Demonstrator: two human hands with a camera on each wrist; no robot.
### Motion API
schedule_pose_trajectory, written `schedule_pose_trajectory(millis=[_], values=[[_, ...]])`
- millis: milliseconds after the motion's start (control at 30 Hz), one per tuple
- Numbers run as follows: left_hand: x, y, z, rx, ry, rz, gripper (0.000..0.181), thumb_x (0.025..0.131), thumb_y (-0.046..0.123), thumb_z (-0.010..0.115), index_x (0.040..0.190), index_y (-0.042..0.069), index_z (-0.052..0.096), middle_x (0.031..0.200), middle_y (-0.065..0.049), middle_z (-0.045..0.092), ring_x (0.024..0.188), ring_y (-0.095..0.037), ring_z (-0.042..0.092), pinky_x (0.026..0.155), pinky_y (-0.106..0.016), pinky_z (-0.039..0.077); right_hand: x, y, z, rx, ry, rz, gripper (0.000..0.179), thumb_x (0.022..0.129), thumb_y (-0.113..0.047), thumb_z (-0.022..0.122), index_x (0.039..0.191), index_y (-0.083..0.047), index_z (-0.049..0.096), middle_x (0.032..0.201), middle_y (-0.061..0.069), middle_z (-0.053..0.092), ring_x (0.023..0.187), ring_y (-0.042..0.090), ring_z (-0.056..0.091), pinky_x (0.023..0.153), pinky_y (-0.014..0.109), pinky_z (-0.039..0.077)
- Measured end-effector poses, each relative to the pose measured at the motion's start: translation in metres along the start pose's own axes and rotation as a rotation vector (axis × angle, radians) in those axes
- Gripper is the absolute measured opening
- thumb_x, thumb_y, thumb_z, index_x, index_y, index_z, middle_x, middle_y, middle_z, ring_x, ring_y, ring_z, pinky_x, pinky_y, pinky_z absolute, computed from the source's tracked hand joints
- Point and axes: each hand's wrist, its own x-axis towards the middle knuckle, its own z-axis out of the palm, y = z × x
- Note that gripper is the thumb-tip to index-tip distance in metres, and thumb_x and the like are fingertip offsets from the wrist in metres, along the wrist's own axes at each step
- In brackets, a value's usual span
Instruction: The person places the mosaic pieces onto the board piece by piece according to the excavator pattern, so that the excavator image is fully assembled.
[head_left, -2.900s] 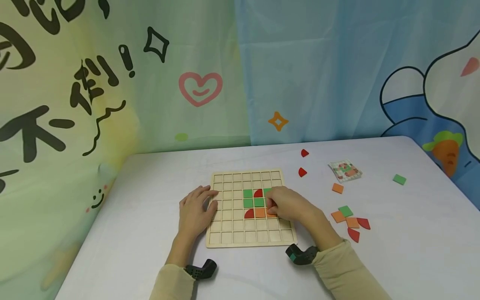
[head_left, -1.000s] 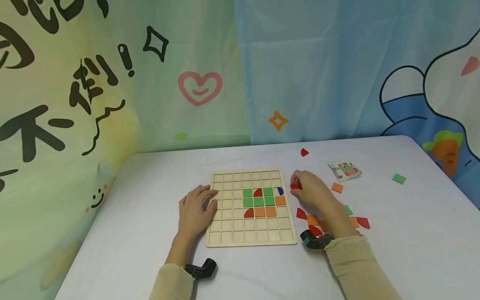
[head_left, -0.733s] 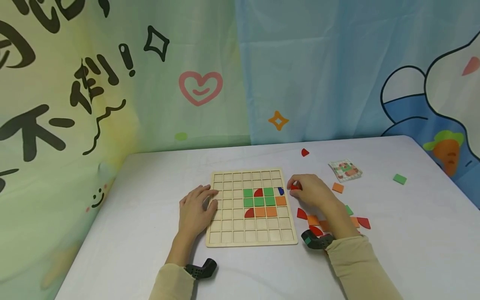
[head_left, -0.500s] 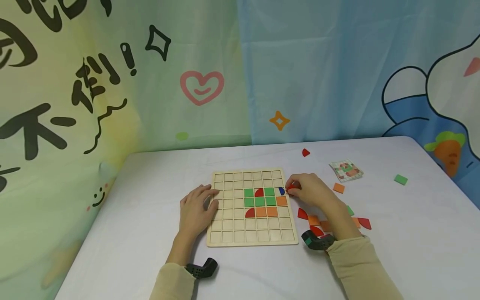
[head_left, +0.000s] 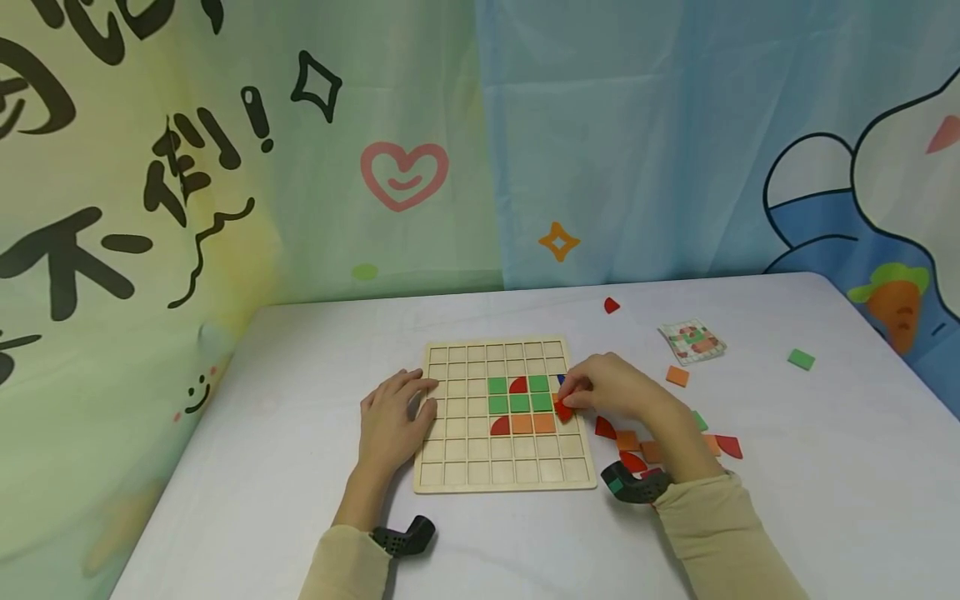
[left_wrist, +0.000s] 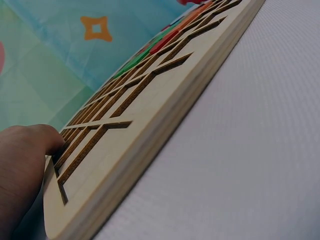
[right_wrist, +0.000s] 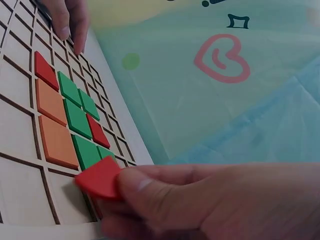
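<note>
A wooden grid board (head_left: 453,454) lies on the table, with several green squares (head_left: 518,403), red quarter-circle tiles (head_left: 500,426) and orange squares (head_left: 521,424) set in its cells. My left hand (head_left: 393,421) rests at the board's left edge, its fingers relaxed; the left wrist view shows a thumb at the rim. Between thumb and fingers, my right hand (head_left: 611,383) pinches a red quarter-circle tile (right_wrist: 100,179). It holds this tile tilted over the right-hand column, just past the orange row. A blue piece (head_left: 561,379) is mostly covered by the right fingers.
Loose red and orange tiles (head_left: 627,442) lie right of the board, partly under my right forearm. Farther back are a patterned card (head_left: 692,341), an orange square (head_left: 677,377), a green square (head_left: 801,359) and a red tile (head_left: 612,306). A printed curtain (head_left: 637,150) hangs behind the table.
My right hand left the board, picked up a red quarter-circle tile from the table behind and carried it back left over the right-hand column. My left hand has stayed in place.
</note>
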Motion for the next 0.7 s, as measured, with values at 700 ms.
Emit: schedule_pose_trajectory(millis=[700], values=[[0.0005,-0.0015,0.0006,0.007,0.004,-0.005,0.028,0.091,0.029,0.056,0.117,0.023,0.066,0.136,-0.002,0.056,0.135,-0.023,0.04,0.107,-0.052,0.025,-0.0012,-0.0052,0.0058,0.011,-0.072,-0.006,0.007,0.087,-0.015,0.067,0.082,-0.014,0.062,0.068,-0.001,0.056,0.061,0.013,0.049,0.058,0.026,0.042]])
